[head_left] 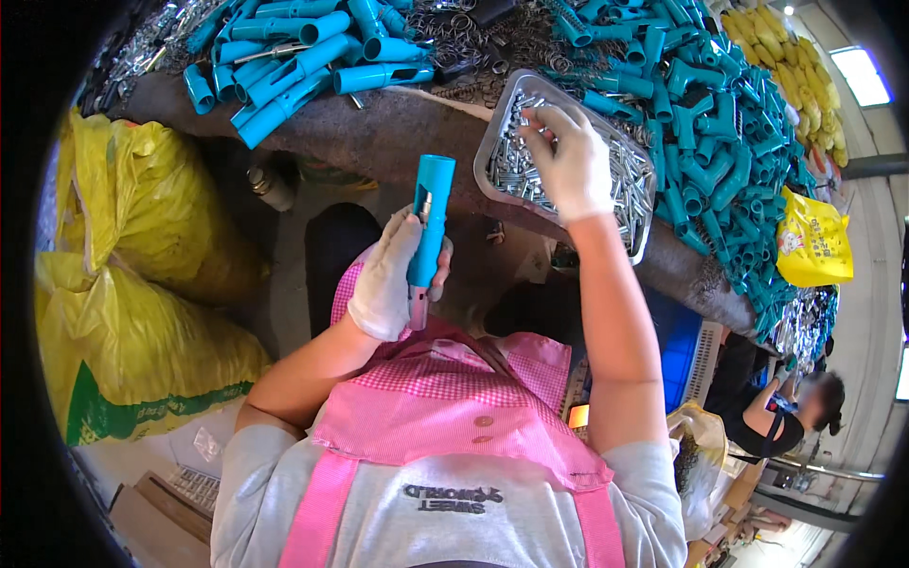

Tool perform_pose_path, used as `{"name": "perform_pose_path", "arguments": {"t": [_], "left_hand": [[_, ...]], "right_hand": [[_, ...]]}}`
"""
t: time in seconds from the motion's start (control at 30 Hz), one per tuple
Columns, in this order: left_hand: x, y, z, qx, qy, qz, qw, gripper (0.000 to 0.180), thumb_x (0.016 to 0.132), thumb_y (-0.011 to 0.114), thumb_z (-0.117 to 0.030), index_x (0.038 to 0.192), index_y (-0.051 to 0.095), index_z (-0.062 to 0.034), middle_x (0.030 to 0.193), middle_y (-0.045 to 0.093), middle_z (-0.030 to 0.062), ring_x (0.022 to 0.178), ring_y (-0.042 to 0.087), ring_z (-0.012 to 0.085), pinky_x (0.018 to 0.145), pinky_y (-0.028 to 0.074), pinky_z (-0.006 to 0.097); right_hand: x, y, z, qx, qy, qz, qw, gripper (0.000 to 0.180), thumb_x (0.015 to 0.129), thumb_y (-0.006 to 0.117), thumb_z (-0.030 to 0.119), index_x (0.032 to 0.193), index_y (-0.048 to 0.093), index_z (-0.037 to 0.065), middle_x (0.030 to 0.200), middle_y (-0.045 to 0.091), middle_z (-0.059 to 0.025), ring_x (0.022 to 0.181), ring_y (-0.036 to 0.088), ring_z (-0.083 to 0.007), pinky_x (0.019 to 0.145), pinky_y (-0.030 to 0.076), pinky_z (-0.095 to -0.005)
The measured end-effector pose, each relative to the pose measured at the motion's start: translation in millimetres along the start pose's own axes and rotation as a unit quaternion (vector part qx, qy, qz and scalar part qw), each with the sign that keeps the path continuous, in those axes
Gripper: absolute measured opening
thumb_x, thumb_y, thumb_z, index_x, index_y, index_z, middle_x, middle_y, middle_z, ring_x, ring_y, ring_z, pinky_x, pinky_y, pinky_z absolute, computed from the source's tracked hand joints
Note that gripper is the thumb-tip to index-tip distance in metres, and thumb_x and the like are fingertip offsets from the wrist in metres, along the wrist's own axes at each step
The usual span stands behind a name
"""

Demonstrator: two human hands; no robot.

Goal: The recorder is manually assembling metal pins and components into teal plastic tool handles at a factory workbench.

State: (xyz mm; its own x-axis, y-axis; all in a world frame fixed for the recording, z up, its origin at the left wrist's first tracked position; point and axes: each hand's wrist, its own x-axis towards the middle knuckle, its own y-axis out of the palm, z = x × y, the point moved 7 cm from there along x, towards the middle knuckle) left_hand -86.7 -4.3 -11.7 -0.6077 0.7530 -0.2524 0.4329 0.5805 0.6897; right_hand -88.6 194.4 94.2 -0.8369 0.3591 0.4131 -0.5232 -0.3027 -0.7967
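Observation:
My left hand [390, 275], in a white glove, is closed around a teal plastic tube [434, 213], held upright above my lap. A metal part shows inside the tube's side slot, and a silvery pink piece [418, 308] sticks out below. My right hand [571, 161], gloved too, is over a clear plastic tray [492, 175] full of small metal pins [630, 194]. Its thumb and forefinger are bent close together at the tray's left part. Whether a pin is between them I cannot make out.
Teal tubes [312, 66] lie heaped at the back left, and teal handle-shaped housings [710, 142] at the right. Dark springs [464, 43] lie between. Yellow sacks [151, 322] stand at the left. A yellow bag [812, 241] hangs at the right edge; another person [772, 417] sits beyond.

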Motion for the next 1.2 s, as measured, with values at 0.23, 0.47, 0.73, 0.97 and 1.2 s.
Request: {"name": "perform_pose_path", "arguments": {"t": [0.23,0.47,0.73,0.97,1.2], "left_hand": [[9,-1,5,-0.142,-0.135,0.026,0.980,0.038,0.099,0.035,-0.042,0.111,0.047,-0.0084,0.072,0.048,0.0036,0.055,0.045,0.0111,0.046,0.033,0.022],[9,20,1,-0.206,-0.145,0.127,0.959,0.042,0.099,0.034,-0.043,0.115,0.044,-0.0059,0.080,0.050,0.0075,0.060,0.046,0.0134,0.051,0.036,0.023],[10,15,3,-0.143,-0.130,0.038,0.980,0.036,0.098,0.039,-0.039,0.111,0.051,-0.0066,0.086,0.056,0.0066,0.067,0.053,0.0152,0.055,0.044,0.027],[13,21,0,-0.085,-0.074,0.045,0.993,0.031,0.096,0.049,-0.030,0.116,0.053,-0.0063,0.092,0.061,0.0062,0.075,0.060,0.0153,0.067,0.054,0.033],[11,24,-7,0.018,0.042,0.043,0.998,0.039,0.097,0.049,-0.027,0.128,0.048,-0.0034,0.099,0.063,0.0049,0.081,0.060,0.0126,0.076,0.051,0.028]], "right_hand": [[10,27,-30,0.009,0.019,0.069,0.997,0.011,0.076,0.066,0.020,0.084,0.068,0.012,0.088,0.061,-0.0100,0.081,0.061,-0.0300,0.073,0.049,-0.0393],[17,23,-26,-0.091,-0.018,0.122,0.988,0.015,0.077,0.067,0.017,0.088,0.068,0.007,0.089,0.063,-0.0130,0.080,0.062,-0.0286,0.072,0.048,-0.0360],[-10,-6,-7,0.142,0.034,0.040,0.988,0.009,0.080,0.066,0.005,0.087,0.064,0.002,0.084,0.066,-0.0066,0.078,0.063,-0.0153,0.071,0.049,-0.0268],[-71,21,40,0.460,0.102,0.110,0.875,0.011,0.079,0.065,-0.006,0.087,0.059,-0.001,0.086,0.060,-0.0062,0.075,0.063,-0.0132,0.063,0.051,-0.0241],[-105,56,25,0.600,0.309,0.071,0.735,0.013,0.080,0.070,0.004,0.082,0.058,0.004,0.079,0.062,-0.0030,0.062,0.056,-0.0083,0.057,0.047,-0.0219]]}}
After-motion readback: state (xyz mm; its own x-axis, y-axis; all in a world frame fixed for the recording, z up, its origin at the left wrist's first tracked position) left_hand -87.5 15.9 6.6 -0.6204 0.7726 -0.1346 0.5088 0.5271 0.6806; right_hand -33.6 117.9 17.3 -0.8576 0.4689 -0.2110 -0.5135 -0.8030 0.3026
